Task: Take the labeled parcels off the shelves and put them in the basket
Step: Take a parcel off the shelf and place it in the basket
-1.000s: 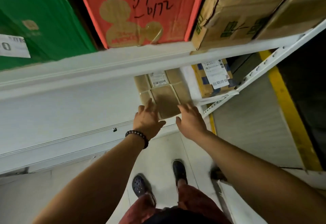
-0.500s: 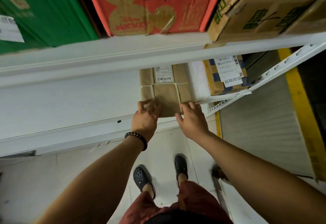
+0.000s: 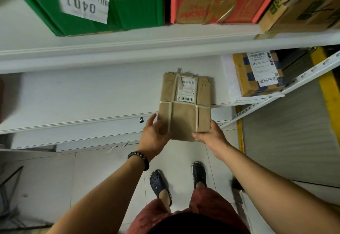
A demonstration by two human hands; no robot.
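Barcode-labelled brown parcel (image 3: pixel 184 117); green box (image 3: pixel 132 3) marked "0401".

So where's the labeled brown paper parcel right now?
The parcel is centre of the head view, held at its near corners by the left hand and right hand, jutting past the front edge of the lower shelf, left of the blue-and-yellow carton.

Brown paper parcel (image 3: pixel 184 108): taped crosswise, white barcode label face-up, flat, near end past shelf (image 3: pixel 92 95) edge. Labelled carton (image 3: pixel 257 75) at its 2 o'clock.
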